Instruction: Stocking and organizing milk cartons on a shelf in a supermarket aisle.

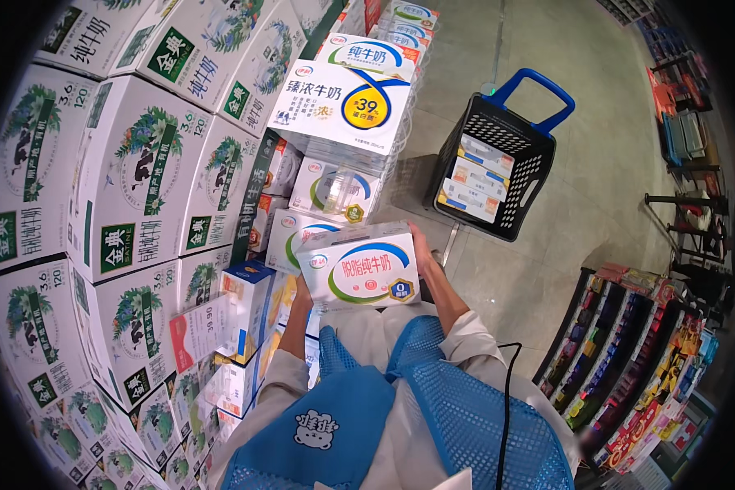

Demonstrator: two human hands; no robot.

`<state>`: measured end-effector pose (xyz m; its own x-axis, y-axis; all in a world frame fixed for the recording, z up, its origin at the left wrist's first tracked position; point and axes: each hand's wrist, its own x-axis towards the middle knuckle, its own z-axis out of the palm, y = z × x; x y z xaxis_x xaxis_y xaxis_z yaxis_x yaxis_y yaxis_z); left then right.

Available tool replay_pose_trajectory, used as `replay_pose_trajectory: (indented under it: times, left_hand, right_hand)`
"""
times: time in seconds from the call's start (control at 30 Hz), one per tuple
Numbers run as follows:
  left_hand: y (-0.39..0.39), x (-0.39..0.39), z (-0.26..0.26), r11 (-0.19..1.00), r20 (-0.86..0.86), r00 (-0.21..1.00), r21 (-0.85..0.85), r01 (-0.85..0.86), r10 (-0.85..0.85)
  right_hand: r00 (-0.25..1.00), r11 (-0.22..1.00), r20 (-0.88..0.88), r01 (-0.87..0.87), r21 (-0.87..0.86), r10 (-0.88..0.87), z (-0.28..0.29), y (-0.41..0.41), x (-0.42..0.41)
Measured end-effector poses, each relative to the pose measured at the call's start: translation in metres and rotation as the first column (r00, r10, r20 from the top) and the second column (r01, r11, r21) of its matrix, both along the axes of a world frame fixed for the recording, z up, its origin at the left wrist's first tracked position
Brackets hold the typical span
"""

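Observation:
Between my two hands is a white milk carton box with a blue and green swoosh and pink printing. My left hand grips its left end, with most of the fingers hidden behind it. On the opposite end, my right hand holds the upper right corner. A similar milk box sits just behind the held one, on the left. Beyond it, another milk box rests in the display, below a larger white box with a yellow round mark.
Tall stacks of white milk cases line the left, with a price sign jutting out. A black shopping basket with a blue handle stands on the tiled floor, holding several boxes. A snack rack is at the lower right.

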<state>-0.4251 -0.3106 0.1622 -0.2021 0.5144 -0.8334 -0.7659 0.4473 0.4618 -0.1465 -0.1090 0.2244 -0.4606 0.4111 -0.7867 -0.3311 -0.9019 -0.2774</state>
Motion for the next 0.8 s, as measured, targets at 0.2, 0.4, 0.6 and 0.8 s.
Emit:
replay_pose_trajectory:
  times: [0.2,0.4,0.6,0.8]
  left_hand:
    - [0.01,0.045,0.024,0.994,-0.021,0.997,0.078,0.081,-0.08]
    - [0.01,0.107,0.039,0.987,-0.073,0.995,0.143,0.08,-0.07]
    - [0.011,0.198,0.047,0.974,-0.338,0.941,0.213,0.077,-0.001]
    - [-0.142,0.213,0.047,0.977,-0.294,0.949,0.143,0.158,-0.111]
  right_hand:
    - [0.988,0.977,0.145,-0.087,0.193,0.06,-0.053,-0.012,0.054]
    - [0.992,0.958,0.088,-0.11,0.263,0.09,-0.016,-0.018,0.122]
    - [0.959,0.919,0.247,-0.216,0.329,0.137,-0.089,-0.008,0.203]
    - [0.987,0.947,0.162,-0.059,0.317,0.007,-0.061,0.004,0.254]
